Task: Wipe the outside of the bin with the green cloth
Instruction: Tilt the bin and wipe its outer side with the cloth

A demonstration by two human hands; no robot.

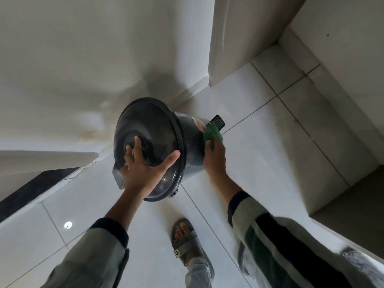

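Observation:
A dark grey pedal bin (pixel 192 146) stands on the white tiled floor, seen from above, with its round lid (pixel 149 129) closed. My left hand (pixel 143 165) lies spread on the lid, fingers reaching to the centre knob and thumb at the rim. My right hand (pixel 215 159) presses the green cloth (pixel 212 134) against the bin's right side wall, just below a round sticker (pixel 200 123). The black foot pedal (pixel 218 121) juts out beside the cloth.
A stained white wall (pixel 83 69) rises behind the bin, with a wall corner (pixel 209 59) to its right. A low tiled step (pixel 324 125) runs along the right. My sandalled foot (pixel 185 240) stands on the floor tiles below the bin.

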